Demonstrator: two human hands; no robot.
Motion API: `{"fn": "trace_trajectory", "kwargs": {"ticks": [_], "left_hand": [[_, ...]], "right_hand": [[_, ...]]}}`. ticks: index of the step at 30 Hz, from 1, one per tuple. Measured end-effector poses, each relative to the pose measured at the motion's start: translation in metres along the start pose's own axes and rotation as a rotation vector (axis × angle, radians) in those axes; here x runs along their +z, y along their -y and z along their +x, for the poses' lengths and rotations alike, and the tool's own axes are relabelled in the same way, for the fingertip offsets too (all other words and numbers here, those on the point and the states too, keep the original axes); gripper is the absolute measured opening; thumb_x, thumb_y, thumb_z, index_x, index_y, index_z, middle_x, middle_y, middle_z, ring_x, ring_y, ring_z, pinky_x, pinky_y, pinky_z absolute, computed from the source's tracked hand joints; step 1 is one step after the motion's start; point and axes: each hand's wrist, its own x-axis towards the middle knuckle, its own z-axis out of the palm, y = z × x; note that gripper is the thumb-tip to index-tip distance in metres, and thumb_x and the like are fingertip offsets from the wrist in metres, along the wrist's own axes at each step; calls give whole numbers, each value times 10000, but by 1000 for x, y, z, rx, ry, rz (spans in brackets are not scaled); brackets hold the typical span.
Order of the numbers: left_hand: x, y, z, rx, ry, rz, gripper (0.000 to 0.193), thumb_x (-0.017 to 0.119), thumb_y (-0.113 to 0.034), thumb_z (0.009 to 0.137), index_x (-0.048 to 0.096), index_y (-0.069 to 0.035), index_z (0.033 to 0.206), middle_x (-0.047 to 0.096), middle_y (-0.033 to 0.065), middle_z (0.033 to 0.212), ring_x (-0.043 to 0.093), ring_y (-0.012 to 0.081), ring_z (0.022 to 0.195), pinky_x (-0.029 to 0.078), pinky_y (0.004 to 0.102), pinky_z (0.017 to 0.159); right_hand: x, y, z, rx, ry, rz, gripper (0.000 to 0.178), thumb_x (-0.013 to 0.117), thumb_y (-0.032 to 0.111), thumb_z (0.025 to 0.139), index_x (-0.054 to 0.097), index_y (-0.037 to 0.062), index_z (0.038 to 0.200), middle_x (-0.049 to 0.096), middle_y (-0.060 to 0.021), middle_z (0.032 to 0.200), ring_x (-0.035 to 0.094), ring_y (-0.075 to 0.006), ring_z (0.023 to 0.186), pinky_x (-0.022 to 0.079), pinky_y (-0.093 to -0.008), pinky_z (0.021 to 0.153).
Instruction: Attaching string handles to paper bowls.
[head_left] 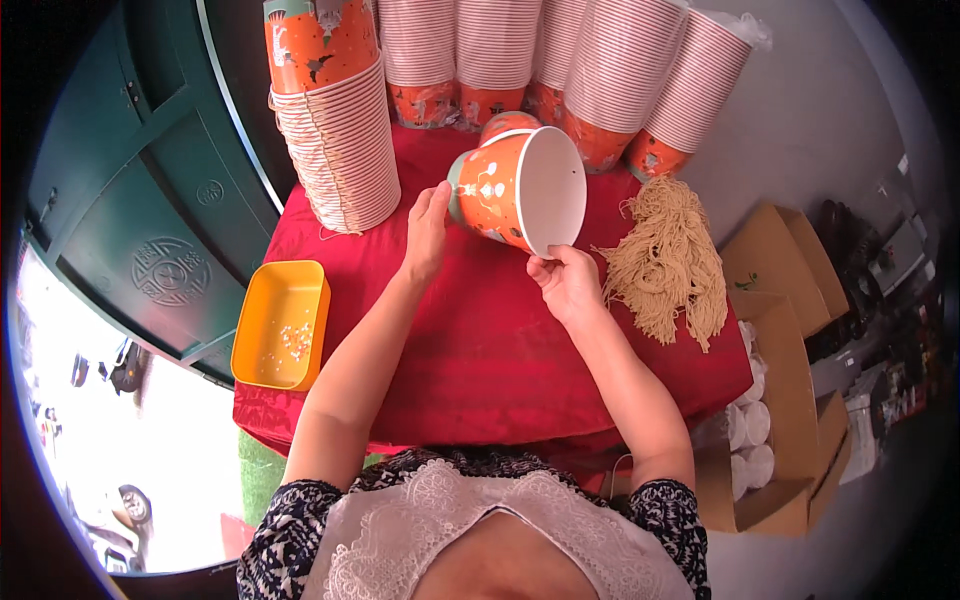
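Note:
An orange paper bucket (495,188) with white printed figures is tilted on its side above the red cloth, its white inside facing right. My right hand (570,285) pinches the lower edge of its rim. My left hand (428,232) bears on the greenish base at the other end, fingers together. Just behind it, another orange bucket (508,124) is partly hidden. To the left of my left hand rises a tall stack of nested buckets (340,150) with strings hanging down its side. A heap of beige strings (668,262) lies to the right of my right hand.
A yellow tray (243,350) with small pale bits sits on the red-clothed table (480,370) at left. Several wrapped bucket stacks (625,65) line the far edge. An open cardboard box (790,400) holding white rolls stands right of the table; a green door (165,200) is at left.

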Motion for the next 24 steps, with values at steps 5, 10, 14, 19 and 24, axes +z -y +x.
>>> {"fn": "trace_trajectory", "kwargs": {"ticks": [5, 10, 14, 19, 24], "left_hand": [[8, -41, -36, 208, -105, 119, 279, 677, -287, 978, 572, -36, 918, 609, 11, 837, 536, 68, 722, 449, 235, 645], [-18, -74, -45, 52, -207, 126, 300, 702, -254, 955, 509, -84, 801, 586, 9, 664, 526, 72, 478, 460, 236, 398], [-23, -83, -49, 32, -313, 162, 315, 708, -224, 947, 510, -72, 755, 579, 23, 619, 523, 75, 456, 434, 240, 386], [-27, -74, -55, -25, -317, 185, 321, 715, -225, 942, 521, -66, 742, 579, 21, 620, 523, 80, 456, 430, 246, 391], [-18, -82, -59, -97, -309, 190, 340, 723, -230, 934, 514, -59, 728, 570, 24, 616, 533, 89, 463, 449, 256, 388]], "right_hand": [[26, 3, -19, 189, 130, -224, 442, 446, 331, 1030, 606, -81, 1027, 676, -182, 864, 638, -189, 590, 565, -285, 527], [24, 21, -37, -99, 215, -1035, 599, 448, 493, 1037, 602, 10, 719, 521, -23, 541, 478, -74, 486, 387, -250, 437], [27, 17, -37, -478, 350, -992, 249, 574, 221, 1013, 598, 15, 875, 539, 21, 732, 461, -48, 649, 387, -236, 576], [32, 0, -42, -287, 650, -650, 218, 638, 129, 965, 538, 0, 1109, 586, -11, 955, 535, -74, 863, 468, -243, 782], [25, -10, -38, -202, 668, -599, 229, 656, 139, 957, 543, 12, 1109, 580, -6, 995, 525, -75, 914, 456, -257, 835]]}}
